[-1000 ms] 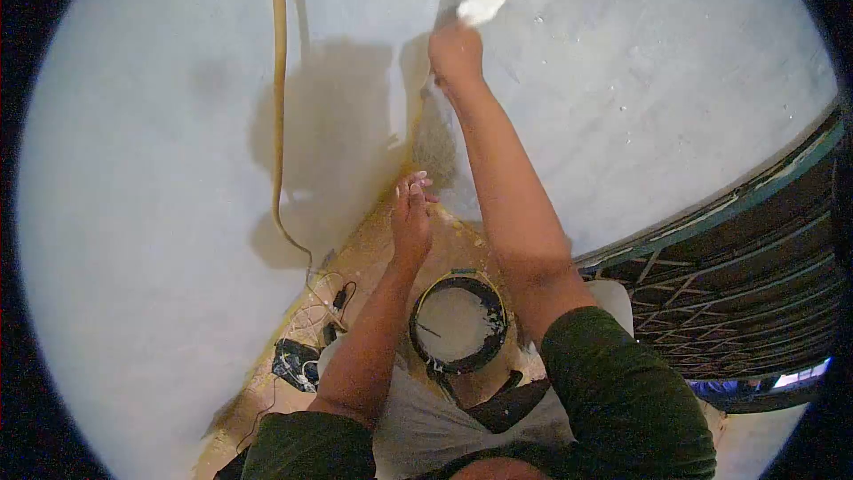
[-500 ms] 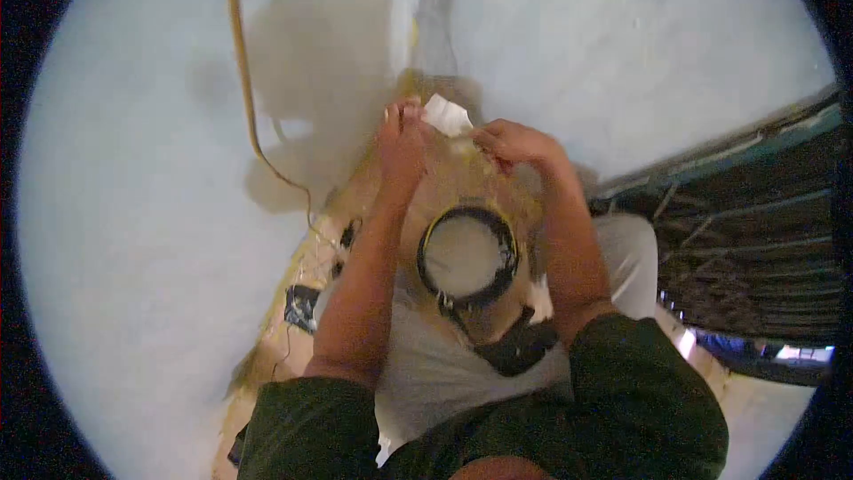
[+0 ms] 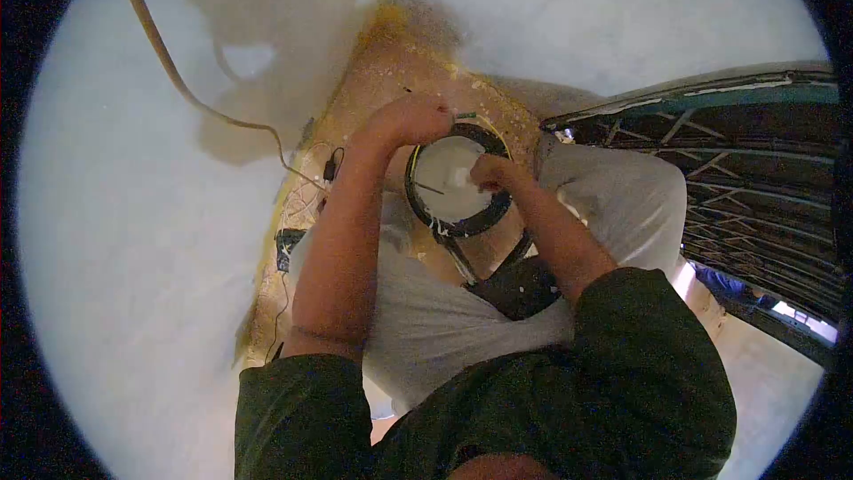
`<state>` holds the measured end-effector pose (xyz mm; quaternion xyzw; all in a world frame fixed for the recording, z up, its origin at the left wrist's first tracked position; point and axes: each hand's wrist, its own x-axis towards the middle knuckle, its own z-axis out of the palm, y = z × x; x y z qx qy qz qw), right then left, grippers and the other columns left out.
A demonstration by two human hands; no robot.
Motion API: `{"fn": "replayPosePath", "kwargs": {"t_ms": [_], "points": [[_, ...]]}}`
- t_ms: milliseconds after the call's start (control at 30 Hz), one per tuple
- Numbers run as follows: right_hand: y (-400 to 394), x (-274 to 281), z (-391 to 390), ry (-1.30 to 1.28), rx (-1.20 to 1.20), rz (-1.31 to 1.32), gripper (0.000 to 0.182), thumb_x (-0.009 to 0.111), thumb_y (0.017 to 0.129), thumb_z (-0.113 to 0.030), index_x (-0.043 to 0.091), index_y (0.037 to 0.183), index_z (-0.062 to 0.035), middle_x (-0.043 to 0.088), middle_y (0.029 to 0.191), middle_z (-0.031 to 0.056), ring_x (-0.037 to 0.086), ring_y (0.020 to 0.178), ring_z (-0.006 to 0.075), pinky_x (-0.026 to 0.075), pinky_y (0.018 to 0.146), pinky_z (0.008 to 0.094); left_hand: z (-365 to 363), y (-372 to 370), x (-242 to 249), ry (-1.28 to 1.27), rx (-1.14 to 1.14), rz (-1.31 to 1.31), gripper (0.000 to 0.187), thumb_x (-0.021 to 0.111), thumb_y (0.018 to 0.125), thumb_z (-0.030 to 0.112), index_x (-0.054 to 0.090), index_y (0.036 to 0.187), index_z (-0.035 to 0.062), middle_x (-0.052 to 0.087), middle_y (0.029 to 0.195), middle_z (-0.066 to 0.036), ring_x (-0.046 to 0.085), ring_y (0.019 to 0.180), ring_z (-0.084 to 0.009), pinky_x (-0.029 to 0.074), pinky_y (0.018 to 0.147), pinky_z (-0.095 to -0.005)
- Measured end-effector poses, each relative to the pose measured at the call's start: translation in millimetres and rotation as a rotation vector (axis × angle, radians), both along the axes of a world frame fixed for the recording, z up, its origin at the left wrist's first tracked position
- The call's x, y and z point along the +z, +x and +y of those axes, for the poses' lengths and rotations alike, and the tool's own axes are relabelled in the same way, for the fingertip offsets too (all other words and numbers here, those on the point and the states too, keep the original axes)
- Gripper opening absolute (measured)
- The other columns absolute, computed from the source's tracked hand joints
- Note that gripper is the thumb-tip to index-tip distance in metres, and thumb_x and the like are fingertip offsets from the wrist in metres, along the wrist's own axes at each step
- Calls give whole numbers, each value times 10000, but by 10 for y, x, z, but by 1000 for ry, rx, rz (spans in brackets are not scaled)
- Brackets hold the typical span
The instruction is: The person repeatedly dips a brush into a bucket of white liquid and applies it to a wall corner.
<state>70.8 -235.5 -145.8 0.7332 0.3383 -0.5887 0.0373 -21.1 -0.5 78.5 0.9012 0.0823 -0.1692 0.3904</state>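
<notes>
We find the bucket (image 3: pixel 484 221) upright between the legs (image 3: pixel 622 196), apparently placed there for short reach by both hands. Pale paste (image 3: pixel 442 163) lies inside, with a thin dark stick (image 3: pixel 430 188) across its surface. The right hand (image 3: pixel 491 174) is over the paste, fingers drawn together; blur prevents us from telling what the grip pinches. The left hand (image 3: pixel 424 119) is bent at the far-left rim, possibly to steady it; its fingers are largely hidden, so we cannot tell its grip. Beyond, we note the speckled floor (image 3: pixel 373 80) narrowing into a corner, a cable (image 3: pixel 163 53) hanging along the left wall (image 3: pixel 115 258), and a folding metal gate (image 3: pixel 729 182) at right.
</notes>
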Motion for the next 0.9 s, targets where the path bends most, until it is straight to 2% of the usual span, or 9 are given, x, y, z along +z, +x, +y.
{"fn": "replayPosePath", "kwargs": {"t_ms": [167,233,367,500,567,667,767,867,900], "points": [[-323,-790,-70,-128,-984,102,214,635,807,-315,582,724,-126,495,538,10,427,435,178,355,414,358,43,6,-259,86,-37,40,409,475,801,289,646,915,-64,620,981,-276,618,929,-396,469,842,-446],[-344,-1201,-119,-146,-1087,136,209,622,815,-278,544,695,-125,469,532,19,404,430,179,334,410,358,62,11,-140,78,-44,210,399,486,793,280,652,905,-65,621,983,-273,617,939,-392,471,846,-446],[-392,-1849,-193,-218,-1512,271,319,569,849,-128,396,581,-121,364,509,54,314,409,183,249,396,358,52,11,-257,120,-82,151,382,487,781,265,660,898,-55,622,976,-272,618,936,-390,472,853,-442],[-428,-1643,-144,-64,-1532,267,328,547,835,-57,375,559,-96,357,505,74,294,398,180,235,388,363,37,3,-246,127,-84,149,376,486,778,259,667,911,-43,623,987,-268,620,933,-388,471,862,-441],[-312,-2138,-417,231,-1625,822,317,545,843,-72,397,564,-71,365,505,70,302,394,185,240,389,362,50,3,-219,123,-54,156,375,486,778,258,668,913,-41,623,988,-268,620,933,-386,470,866,-441],[-423,-1021,57,136,-1523,454,308,517,862,-78,421,569,-71,371,504,65,311,389,177,247,383,350,54,14,-237,144,-126,208,373,485,778,255,671,916,-37,624,986,-267,623,932,-382,469,869,-442],[-357,-1231,93,70,-1561,388,285,506,867,-88,443,590,-72,385,503,62,315,382,164,254,369,333,44,5,-272,151,-45,170,364,493,772,245,671,922,-36,625,992,-264,623,944,-374,468,873,-441],[-251,-2034,-181,43,-1619,535,256,522,863,-111,468,616,-71,411,507,59,331,380,154,262,357,321,48,9,-245,125,-81,246,362,505,759,233,667,937,-37,624,1005,-260,619,963,-369,466,879,-438],[-290,-1776,-108,44,-1621,538,256,522,863,-111,468,616,-71,411,507,59,331,380,154,262,357,321,45,2,-292,136,-77,211,361,509,753,227,665,939,-39,623,1006,-262,616,969,-370,465,881,-436]]}}
